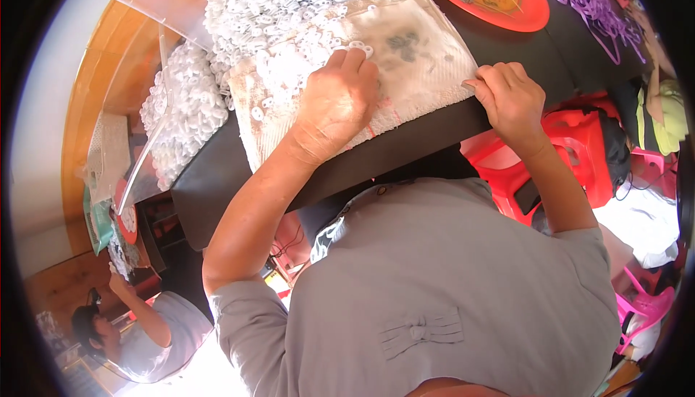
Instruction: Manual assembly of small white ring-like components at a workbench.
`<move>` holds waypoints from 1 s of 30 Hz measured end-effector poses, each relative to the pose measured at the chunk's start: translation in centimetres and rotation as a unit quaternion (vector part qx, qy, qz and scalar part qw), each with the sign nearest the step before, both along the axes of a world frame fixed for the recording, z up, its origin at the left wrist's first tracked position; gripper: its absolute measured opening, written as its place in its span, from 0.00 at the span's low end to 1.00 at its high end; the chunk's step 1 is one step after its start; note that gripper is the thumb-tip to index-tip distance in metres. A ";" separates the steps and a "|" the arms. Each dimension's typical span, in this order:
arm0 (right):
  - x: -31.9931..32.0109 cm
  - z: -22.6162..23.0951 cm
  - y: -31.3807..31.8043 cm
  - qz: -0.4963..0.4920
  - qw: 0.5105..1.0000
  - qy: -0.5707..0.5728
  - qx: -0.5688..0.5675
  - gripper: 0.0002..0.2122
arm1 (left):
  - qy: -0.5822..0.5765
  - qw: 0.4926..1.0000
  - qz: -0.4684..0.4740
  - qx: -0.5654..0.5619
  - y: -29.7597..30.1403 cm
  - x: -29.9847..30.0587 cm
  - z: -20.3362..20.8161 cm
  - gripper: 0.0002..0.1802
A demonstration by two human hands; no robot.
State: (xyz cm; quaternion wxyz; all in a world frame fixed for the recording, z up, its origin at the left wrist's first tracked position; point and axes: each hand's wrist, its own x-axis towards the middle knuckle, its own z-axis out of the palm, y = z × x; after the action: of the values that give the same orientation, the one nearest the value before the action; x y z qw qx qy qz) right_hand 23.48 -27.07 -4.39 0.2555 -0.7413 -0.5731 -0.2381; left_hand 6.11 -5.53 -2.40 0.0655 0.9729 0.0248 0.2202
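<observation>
A cream ribbed towel with grey stains and red marks lies on the dark table. Over its left part are scattered small white plastic ring-shaped pieces. My left hand rests on the towel beside these pieces, its fingers curled down and closed; whatever is in them is hidden. At the towel's near right corner, by the table edge, my right hand is closed with thumb and fingers pressed together. What it grips there, if anything, is too small to make out.
Behind the towel rises a large heap of white pieces, with another pile at the left. A red plate and purple ribbons lie at the far right. Red plastic chairs stand right. Another person works at lower left.
</observation>
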 end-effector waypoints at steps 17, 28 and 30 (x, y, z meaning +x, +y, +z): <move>-5.2 6.7 11.9 0.412 0.857 0.309 0.023 0.05 | -0.078 0.657 0.062 -0.747 0.0 -5.5 4.7 0.07; -6.6 8.6 15.4 0.361 0.784 0.504 0.013 0.03 | -0.170 0.778 -0.104 -0.595 -3.9 -12.7 10.0 0.23; -7.5 7.5 16.4 0.380 0.767 0.517 0.017 0.03 | -0.151 0.733 -0.406 -0.525 -3.7 -12.1 11.9 0.25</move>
State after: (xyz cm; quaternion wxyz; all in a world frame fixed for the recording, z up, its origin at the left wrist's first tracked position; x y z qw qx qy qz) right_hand 16.03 -10.62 3.16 0.5950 -0.4697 -0.5850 0.2884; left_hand -5.98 -9.26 9.46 0.6517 0.6557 -0.2708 0.2684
